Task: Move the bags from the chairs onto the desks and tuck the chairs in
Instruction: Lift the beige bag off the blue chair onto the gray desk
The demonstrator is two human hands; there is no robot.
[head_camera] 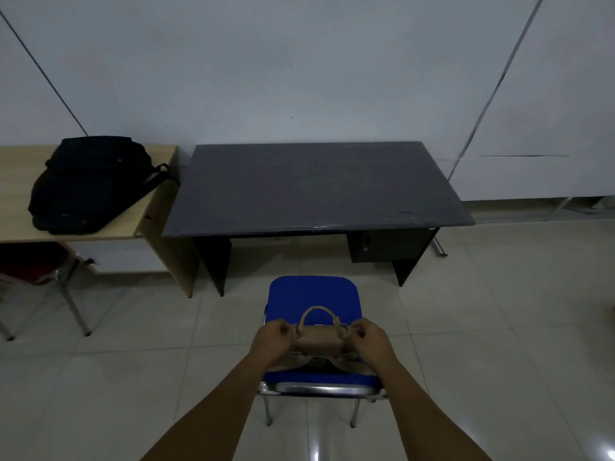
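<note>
A small tan handbag [318, 341] with a looped handle sits on the blue seat of a metal-framed chair [312, 294], which stands back from a dark grey desk [316, 188]. My left hand [271, 339] grips the bag's left end and my right hand [369, 337] grips its right end. A black backpack [90, 184] lies on a light wooden desk [159, 201] at the left. Under that desk a red chair [30, 264] is pushed in.
White walls stand behind both desks. The grey desk has a drawer unit [386, 247] under its right side. Pale glossy floor tiles [499, 327] spread around the blue chair on all sides.
</note>
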